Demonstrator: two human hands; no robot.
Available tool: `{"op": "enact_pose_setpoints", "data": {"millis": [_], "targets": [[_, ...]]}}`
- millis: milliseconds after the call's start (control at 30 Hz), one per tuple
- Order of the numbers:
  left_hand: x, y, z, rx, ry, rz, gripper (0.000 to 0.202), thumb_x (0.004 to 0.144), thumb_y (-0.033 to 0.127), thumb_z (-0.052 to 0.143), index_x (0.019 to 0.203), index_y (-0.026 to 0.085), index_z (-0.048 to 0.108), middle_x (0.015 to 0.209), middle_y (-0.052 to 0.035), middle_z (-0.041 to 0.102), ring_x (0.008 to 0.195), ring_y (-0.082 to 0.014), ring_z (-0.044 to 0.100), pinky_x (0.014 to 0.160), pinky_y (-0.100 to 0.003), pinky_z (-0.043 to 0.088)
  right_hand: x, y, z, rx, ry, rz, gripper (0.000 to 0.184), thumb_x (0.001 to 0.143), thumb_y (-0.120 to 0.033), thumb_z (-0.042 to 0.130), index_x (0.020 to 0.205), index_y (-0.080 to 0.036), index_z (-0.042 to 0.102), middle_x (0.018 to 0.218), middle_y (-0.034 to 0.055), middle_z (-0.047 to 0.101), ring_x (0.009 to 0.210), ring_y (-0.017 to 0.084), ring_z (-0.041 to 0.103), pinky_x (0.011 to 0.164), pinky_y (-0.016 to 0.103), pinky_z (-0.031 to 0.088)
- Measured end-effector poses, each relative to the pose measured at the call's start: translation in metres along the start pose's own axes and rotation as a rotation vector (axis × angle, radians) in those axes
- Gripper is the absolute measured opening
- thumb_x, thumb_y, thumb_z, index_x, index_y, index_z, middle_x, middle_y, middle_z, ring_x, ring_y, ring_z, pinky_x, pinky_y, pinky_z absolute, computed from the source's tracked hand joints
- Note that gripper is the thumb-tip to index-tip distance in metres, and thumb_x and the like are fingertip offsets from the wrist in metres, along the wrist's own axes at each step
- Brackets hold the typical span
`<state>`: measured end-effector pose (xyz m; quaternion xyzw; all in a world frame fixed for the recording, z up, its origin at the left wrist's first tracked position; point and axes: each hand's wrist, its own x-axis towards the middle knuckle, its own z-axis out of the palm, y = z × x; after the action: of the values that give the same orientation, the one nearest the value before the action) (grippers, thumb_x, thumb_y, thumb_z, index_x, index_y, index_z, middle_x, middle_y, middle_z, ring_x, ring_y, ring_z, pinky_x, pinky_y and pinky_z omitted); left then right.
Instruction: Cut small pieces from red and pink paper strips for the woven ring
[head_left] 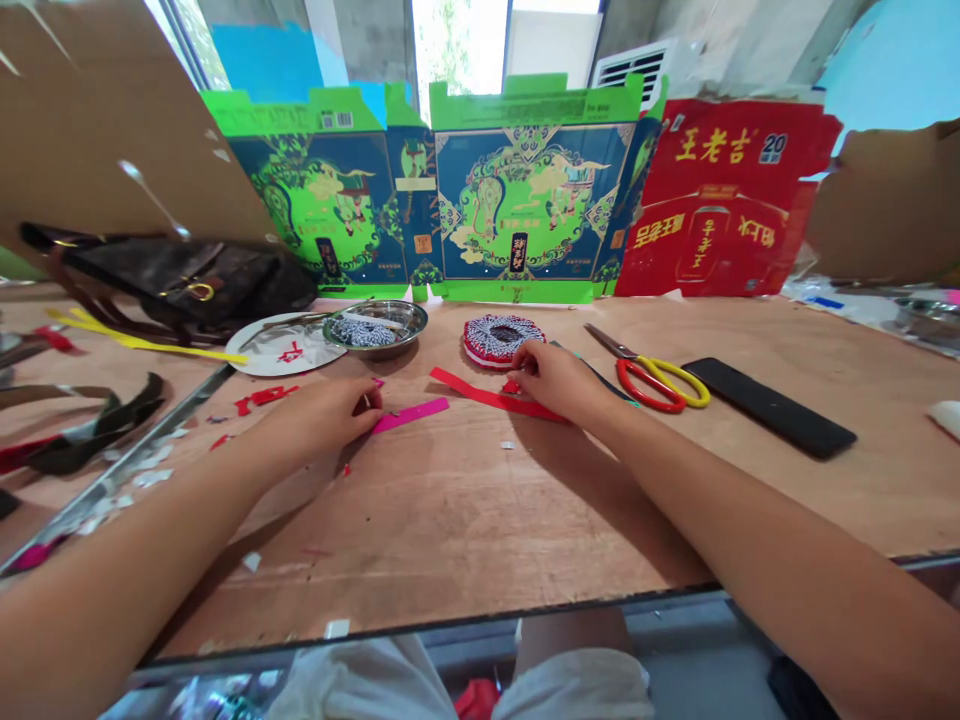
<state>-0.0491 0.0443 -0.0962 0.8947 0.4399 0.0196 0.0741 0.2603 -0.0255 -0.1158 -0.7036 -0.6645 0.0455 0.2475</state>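
Observation:
My left hand point(343, 412) is closed, its fingertips pinched at the near end of a magenta strip point(412, 412) lying on the wooden table. A bit of magenta also shows at the upper side of these fingers. My right hand point(556, 378) pinches a small red piece point(511, 386), just above a longer red strip point(469, 387) that runs partly beneath the hand. Right behind those fingers lies a round red, white and dark-patterned pad point(495, 338) with a hole in its middle.
Scissors point(652, 375) with red and yellow handles and a black phone point(772, 408) lie at the right. A metal bowl point(405, 338), a white plate point(255, 350) and red scraps point(262, 398) are at the left. Printed cardboard point(525, 200) stands along the back; a brown bag point(225, 290) sits there.

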Motion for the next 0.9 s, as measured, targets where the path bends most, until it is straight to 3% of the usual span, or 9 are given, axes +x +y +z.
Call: {"op": "enact_pose_setpoints", "data": {"millis": [200,367,467,600,733,833,900], "targets": [[-0.001,0.007,-0.004,0.025,-0.036,-0.037,0.027,0.086,0.044,0.049,0.088,0.023,0.065,0.087,-0.007,0.073,0.076,-0.0266,0.064,0.063,-0.034,0.038,0.009,0.016,-0.019,-0.06,0.148,0.099,0.017,0.082,-0.02,0.058,0.068,-0.021,0.049,0.069,0.0022,0.061,0.064,0.016,0.05,0.056,0.029,0.027],[-0.002,0.008,-0.007,0.009,-0.03,-0.056,0.031,0.086,0.046,0.049,0.093,0.023,0.068,0.089,-0.006,0.074,0.079,-0.0261,0.066,0.065,-0.033,0.04,0.013,0.023,-0.03,-0.112,0.139,0.162,0.017,0.084,-0.022,0.055,0.069,-0.021,0.047,0.071,0.0032,0.06,0.067,0.017,0.052,0.057,0.028,0.029],[-0.002,0.007,-0.009,0.009,-0.007,-0.079,0.033,0.085,0.045,0.05,0.096,0.022,0.07,0.092,-0.0063,0.075,0.081,-0.0261,0.067,0.066,-0.033,0.041,0.009,0.016,-0.035,-0.138,0.011,0.139,0.02,0.09,-0.036,0.055,0.077,-0.021,0.055,0.075,0.0043,0.065,0.069,0.018,0.056,0.056,0.028,0.031],[-0.003,0.006,-0.01,0.02,-0.027,-0.067,0.033,0.085,0.045,0.05,0.097,0.023,0.072,0.094,-0.0058,0.076,0.084,-0.0253,0.068,0.068,-0.032,0.042,-0.005,-0.001,-0.044,-0.214,-0.277,0.053,0.028,0.087,-0.049,0.061,0.083,-0.022,0.066,0.079,0.0048,0.07,0.071,0.021,0.061,0.056,0.029,0.034],[-0.006,0.007,-0.01,0.044,-0.037,-0.071,0.036,0.087,0.047,0.049,0.102,0.025,0.074,0.098,-0.0063,0.077,0.087,-0.0272,0.069,0.071,-0.035,0.044,-0.02,-0.019,-0.048,-0.343,-0.459,-0.023,0.017,0.08,-0.037,0.069,0.081,-0.02,0.069,0.084,0.0089,0.072,0.075,0.026,0.063,0.058,0.031,0.033],[-0.008,0.007,-0.009,0.03,-0.042,-0.042,0.035,0.085,0.047,0.054,0.102,0.025,0.075,0.099,-0.0067,0.077,0.086,-0.0275,0.069,0.07,-0.035,0.045,-0.024,-0.029,-0.045,-0.375,-0.511,-0.053,0.007,0.081,-0.026,0.064,0.082,-0.02,0.068,0.084,0.0083,0.072,0.077,0.025,0.064,0.058,0.03,0.033],[-0.008,0.007,-0.008,0.009,-0.045,-0.013,0.031,0.084,0.046,0.056,0.098,0.025,0.074,0.097,-0.0058,0.077,0.084,-0.0265,0.069,0.068,-0.034,0.044,-0.024,-0.03,-0.042,-0.38,-0.529,-0.048,0.01,0.085,-0.025,0.058,0.084,-0.021,0.068,0.084,0.0075,0.072,0.075,0.024,0.064,0.057,0.029,0.034]]}}
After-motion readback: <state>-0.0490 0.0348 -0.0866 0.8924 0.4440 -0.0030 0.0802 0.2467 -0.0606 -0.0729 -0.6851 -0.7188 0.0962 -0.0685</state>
